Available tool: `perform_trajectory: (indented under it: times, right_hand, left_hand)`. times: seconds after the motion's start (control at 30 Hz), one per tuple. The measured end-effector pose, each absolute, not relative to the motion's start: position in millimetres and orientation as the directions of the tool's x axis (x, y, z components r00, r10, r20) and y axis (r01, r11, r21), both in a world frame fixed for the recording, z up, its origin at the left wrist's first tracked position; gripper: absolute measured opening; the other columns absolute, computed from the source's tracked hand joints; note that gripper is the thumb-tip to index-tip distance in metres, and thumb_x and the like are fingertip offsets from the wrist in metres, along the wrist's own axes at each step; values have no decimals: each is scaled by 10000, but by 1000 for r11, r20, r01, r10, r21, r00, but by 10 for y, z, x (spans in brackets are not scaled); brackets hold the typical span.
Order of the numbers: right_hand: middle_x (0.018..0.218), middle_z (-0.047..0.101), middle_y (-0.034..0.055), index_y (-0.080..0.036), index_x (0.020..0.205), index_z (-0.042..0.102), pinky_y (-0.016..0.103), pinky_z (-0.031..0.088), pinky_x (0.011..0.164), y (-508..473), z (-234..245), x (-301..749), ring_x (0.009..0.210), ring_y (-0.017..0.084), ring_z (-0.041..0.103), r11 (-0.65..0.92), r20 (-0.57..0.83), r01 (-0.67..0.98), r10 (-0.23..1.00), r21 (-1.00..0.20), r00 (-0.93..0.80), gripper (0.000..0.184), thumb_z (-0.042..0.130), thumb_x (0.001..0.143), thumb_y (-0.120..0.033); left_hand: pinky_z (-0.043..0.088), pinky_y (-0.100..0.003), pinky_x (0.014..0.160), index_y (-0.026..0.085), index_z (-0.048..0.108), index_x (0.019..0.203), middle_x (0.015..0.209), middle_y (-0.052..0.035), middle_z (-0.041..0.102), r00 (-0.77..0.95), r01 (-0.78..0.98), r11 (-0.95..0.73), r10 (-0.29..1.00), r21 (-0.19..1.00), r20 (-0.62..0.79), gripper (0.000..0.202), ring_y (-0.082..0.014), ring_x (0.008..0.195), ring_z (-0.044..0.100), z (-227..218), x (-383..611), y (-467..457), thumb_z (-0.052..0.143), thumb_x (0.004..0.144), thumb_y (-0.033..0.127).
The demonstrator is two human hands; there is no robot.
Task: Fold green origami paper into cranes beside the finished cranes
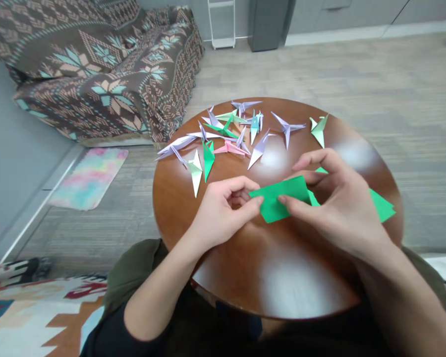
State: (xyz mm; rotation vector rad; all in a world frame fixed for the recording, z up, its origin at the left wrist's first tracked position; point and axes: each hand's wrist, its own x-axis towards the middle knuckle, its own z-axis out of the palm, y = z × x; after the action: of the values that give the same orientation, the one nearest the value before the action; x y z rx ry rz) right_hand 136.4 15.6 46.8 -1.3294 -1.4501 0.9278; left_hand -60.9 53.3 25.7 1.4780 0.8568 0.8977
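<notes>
Both hands hold a folded piece of green origami paper (pixel 282 196) above the round brown table (pixel 245 267). My left hand (pixel 226 208) pinches its left end between thumb and fingers. At its right part, the thumb of my right hand (pixel 332 198) presses on the front face, with the fingers curled behind and the index finger raised. More green paper (pixel 382 206) lies on the table, partly hidden by my right hand. Beyond my hands are several folded paper cranes, among them a green crane (pixel 208 158), a pink crane (pixel 230 148) and a purple crane (pixel 288 128).
A pale green crane (pixel 318 130) lies near the table's far right edge. The sofa (pixel 107 84) with a patterned cover stands at the far left, a pastel mat (pixel 89 178) on the floor before it. A white rack (pixel 223 25) and a grey bin (pixel 266 25) stand by the wall.
</notes>
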Motion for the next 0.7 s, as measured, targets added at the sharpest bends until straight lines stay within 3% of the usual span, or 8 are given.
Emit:
perform_trajectory:
  times: [0.2,0.37,0.7]
  right_hand:
    - [854,750,-25,-300,1037,489,322,584,612,121,449,1330,728,216,739,160,154,304,987,-939,-41,456,794,747,-126]
    - [826,748,-31,-286,1017,501,315,582,626,122,473,1352,694,195,721,183,176,380,983,-907,-52,444,786,727,-106]
    - [822,748,-19,-292,1000,490,312,543,556,126,492,1326,654,202,709,164,138,378,986,-911,-93,427,753,737,-84]
  left_hand:
    - [493,-202,583,152,708,807,735,-7,666,468,19,-139,876,990,114,61,-105,622,592,273,-573,482,759,791,180]
    - [476,-191,560,150,693,738,715,7,649,435,52,-235,880,971,190,50,-85,589,559,291,-601,524,730,751,120]
    - [491,-210,590,156,711,782,739,-2,677,513,118,-351,823,929,245,24,-102,620,587,304,-625,533,712,793,136]
